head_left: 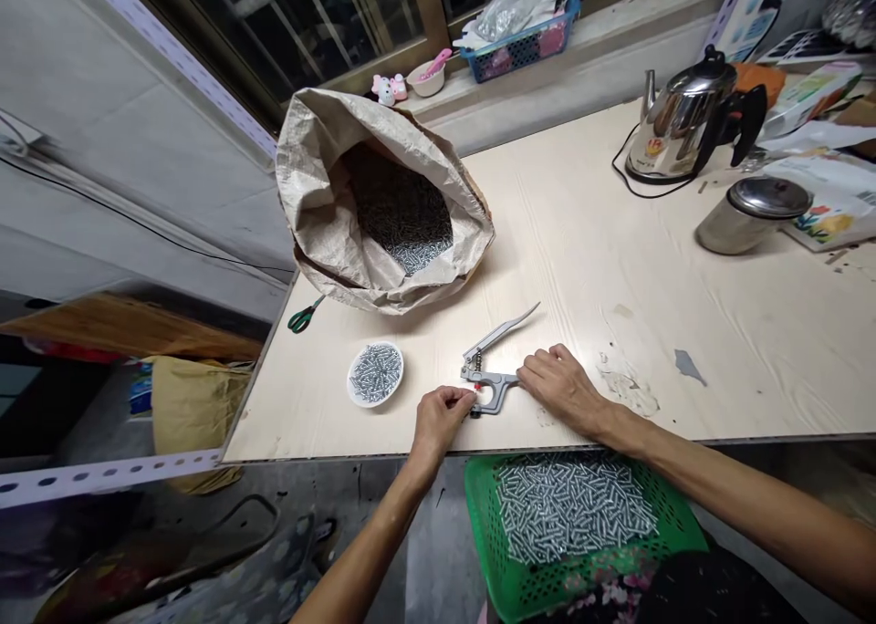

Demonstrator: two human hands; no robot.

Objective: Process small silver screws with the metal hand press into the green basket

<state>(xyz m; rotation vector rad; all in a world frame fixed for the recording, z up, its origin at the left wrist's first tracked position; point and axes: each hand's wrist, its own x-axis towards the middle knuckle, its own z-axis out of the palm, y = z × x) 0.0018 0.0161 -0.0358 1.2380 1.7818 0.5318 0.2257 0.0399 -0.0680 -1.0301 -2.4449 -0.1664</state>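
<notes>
On the table (581,277), scissors (297,320) lay at the far left, then came a white bowl (367,404) with metal pieces (376,371). The left hand (436,420) was pinched at the mouth of the grey pliers (505,385); whether it held something, I could not tell. The pliers lay between both hands, and the right hand (562,389) grasped their handle end.

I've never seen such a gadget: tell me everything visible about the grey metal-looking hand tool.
The grey metal-looking hand tool is near the pale wood-look table's front edge. Its slim lever is angled open from a frame with a rounded opening, beside which are a dark coiled spring and a small red part. The bare right hand holds the frame's handle end; the bare left hand pinches at the opening.
</notes>
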